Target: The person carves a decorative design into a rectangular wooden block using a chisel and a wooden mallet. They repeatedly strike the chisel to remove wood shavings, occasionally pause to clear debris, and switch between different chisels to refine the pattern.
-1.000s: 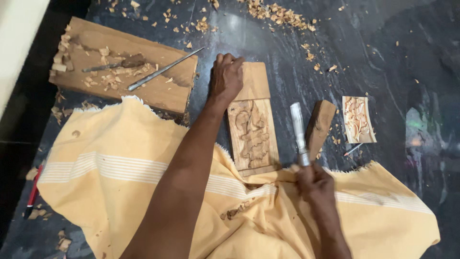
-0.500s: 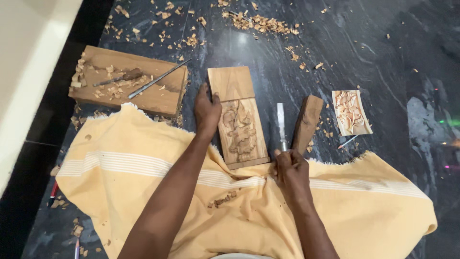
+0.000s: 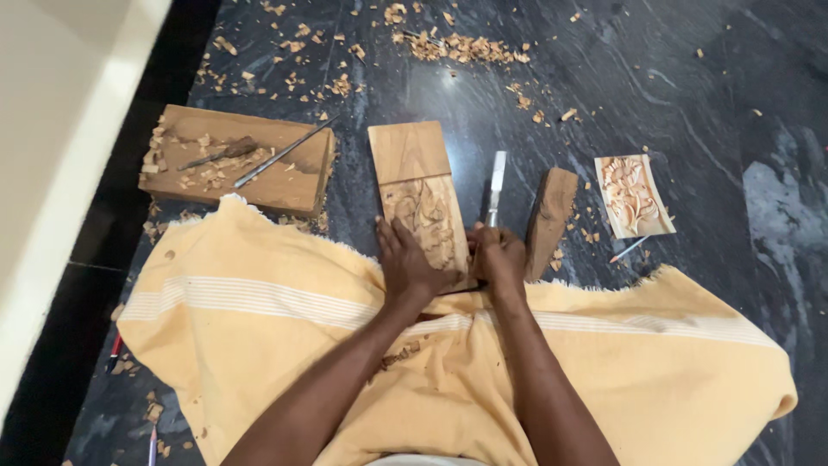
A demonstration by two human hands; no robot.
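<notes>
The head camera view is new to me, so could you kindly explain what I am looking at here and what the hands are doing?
The picture comes from a camera worn on a person's head, looking down at their own two bare hands above a dark stone floor. A yellow cloth covers their lap. The left hand rests on a carved wooden panel, pressing its lower part. The right hand grips a chisel whose metal blade points away from the person, beside the panel. Right of it lies a wooden block, then a smaller pale carving. At upper left, a wooden board holds thin tools and chips. Wood shavings are scattered about.
</notes>
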